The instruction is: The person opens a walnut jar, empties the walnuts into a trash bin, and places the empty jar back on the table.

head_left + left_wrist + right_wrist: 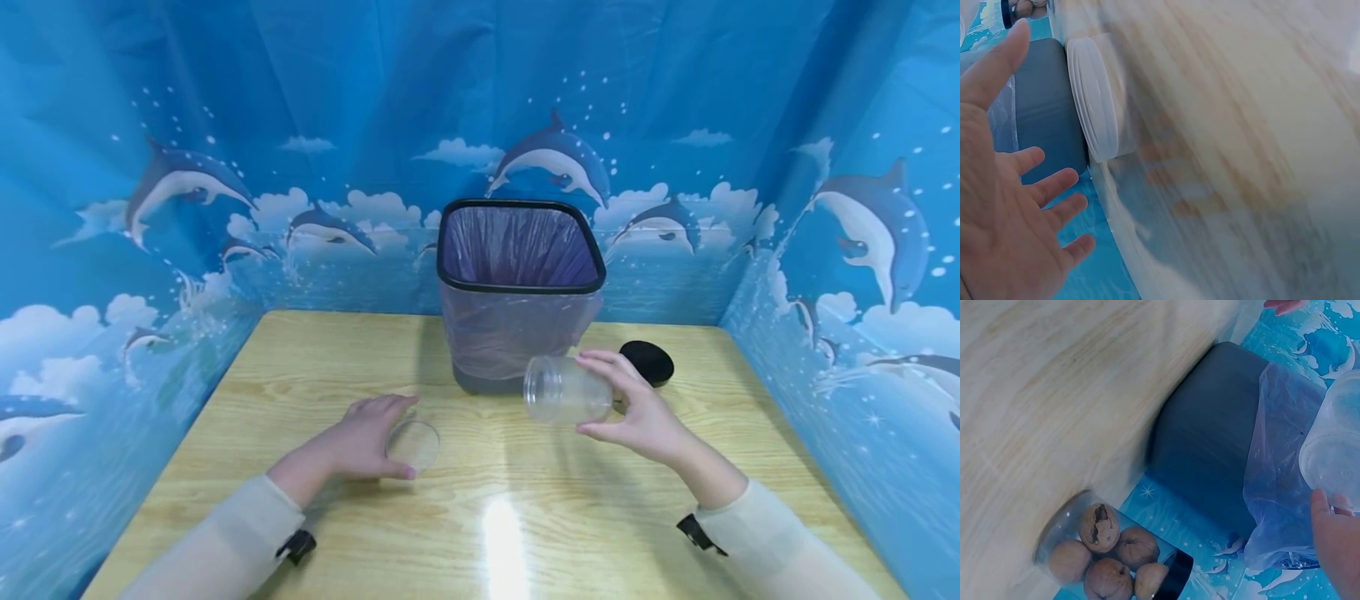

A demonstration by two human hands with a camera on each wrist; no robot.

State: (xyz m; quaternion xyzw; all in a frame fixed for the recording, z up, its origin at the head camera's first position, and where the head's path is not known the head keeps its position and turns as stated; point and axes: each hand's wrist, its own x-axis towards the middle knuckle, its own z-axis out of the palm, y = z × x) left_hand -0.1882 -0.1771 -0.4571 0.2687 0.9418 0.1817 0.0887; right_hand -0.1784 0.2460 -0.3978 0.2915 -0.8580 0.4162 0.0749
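Note:
In the head view my right hand grips a clear plastic jar lying on its side in the air, its open mouth facing left. The jar shows its base in the right wrist view, with fingers at its edge. My left hand is spread, thumb and fingers apart, beside a clear round lid on the table. In the left wrist view this lid lies beyond the straight fingers. Nothing shows in the left palm.
A grey bin with a purple liner bag stands at the table's back middle. Right of it is a clear jar with a black lid, holding several walnuts. A blue dolphin curtain borders the wooden table.

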